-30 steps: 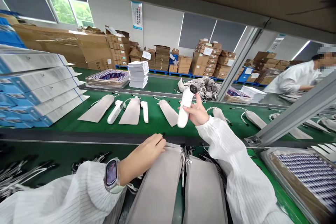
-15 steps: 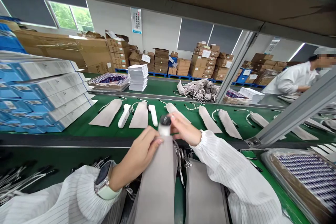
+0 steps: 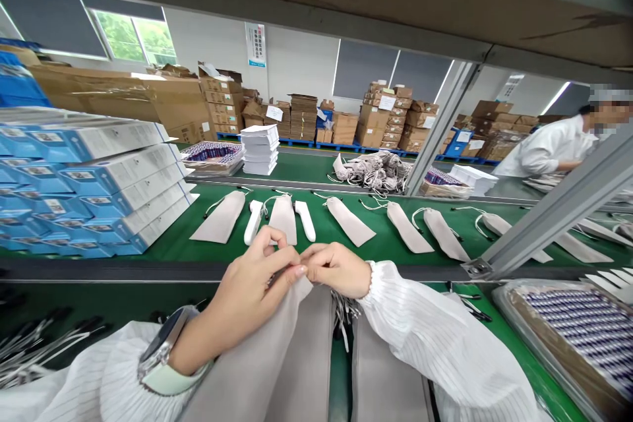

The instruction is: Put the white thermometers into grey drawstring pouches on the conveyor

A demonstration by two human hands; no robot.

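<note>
Mid-frame: our left hand pinches a grey pouch at its top; our right hand meets it there, grip unclear.

the lone view looks from the person's head, above and behind the left hand and right hand, facing forward and down; both hands are near, the belt just beyond, the wall farthest.

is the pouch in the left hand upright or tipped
Tipped: the grey pouch slants from the left hand down toward the picture's lower left, partly covering another pouch.
</note>
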